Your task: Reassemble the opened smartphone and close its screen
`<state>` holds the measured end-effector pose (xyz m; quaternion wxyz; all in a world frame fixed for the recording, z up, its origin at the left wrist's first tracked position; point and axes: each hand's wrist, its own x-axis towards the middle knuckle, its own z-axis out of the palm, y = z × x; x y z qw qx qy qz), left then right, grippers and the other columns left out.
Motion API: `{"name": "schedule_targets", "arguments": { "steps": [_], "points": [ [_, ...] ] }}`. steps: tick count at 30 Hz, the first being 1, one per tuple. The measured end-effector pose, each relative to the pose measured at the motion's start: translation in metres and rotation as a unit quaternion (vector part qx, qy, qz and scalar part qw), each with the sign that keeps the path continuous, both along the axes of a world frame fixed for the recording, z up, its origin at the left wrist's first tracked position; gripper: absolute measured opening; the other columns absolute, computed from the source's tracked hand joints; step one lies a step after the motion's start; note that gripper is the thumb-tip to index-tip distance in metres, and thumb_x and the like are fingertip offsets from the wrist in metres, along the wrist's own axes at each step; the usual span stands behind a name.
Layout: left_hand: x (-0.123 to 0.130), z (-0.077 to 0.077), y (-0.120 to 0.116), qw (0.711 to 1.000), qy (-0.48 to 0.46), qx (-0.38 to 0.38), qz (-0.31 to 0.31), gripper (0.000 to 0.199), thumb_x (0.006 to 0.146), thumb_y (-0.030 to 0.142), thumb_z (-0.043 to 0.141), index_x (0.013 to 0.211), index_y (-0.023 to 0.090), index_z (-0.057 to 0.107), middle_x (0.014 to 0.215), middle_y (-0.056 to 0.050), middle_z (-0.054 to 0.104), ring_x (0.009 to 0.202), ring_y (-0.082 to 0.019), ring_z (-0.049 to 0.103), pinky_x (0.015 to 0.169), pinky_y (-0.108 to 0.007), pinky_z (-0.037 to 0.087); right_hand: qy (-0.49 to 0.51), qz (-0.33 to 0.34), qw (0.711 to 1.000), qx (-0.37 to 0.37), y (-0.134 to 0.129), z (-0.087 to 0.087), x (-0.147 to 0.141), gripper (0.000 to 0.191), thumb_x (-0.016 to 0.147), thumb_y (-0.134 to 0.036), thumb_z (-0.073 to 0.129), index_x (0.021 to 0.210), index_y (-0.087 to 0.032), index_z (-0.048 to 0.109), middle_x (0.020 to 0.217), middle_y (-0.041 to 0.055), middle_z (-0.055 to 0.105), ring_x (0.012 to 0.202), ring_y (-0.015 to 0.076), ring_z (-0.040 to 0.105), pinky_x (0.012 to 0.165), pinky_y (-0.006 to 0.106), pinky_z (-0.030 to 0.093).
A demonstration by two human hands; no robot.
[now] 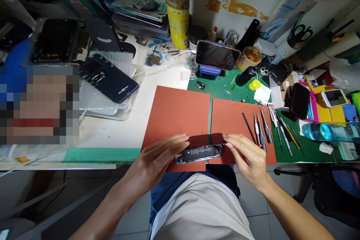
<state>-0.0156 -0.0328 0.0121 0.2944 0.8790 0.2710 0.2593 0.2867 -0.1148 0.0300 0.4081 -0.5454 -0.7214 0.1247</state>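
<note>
Narrowly closed on either end of the opened phone [200,153] at lower centre, the left grip [160,157] and right grip [247,157] could tear a cable (if one joins the halves) by tugging unevenly.

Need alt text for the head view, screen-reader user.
Left hand and right hand hold an opened phone over rust-brown mats, its dark panel raised, battery exposed. Slim tools lie to the right; another phone leans on a blue stand behind.
</note>
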Motion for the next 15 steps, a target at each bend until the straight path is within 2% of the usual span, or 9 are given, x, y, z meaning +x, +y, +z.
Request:
{"name": "schedule_targets", "arguments": {
  "steps": [15],
  "points": [
    [-0.0017,-0.0015,-0.0016,0.999,-0.002,0.039,-0.015,0.066,0.101,-0.009,0.047,0.158,0.024,0.055,0.15,-0.012,0.071,0.142,-0.023,0.066,0.117,-0.04,0.059,0.024,0.013,1.0,0.004,-0.0073,-0.0028,-0.0014,0.036,0.096,0.009,0.066,0.123,-0.013,0.076,0.105,0.0143,0.081,0.101,0.0233,0.079,0.086,0.038,0.069]
  ]
}}
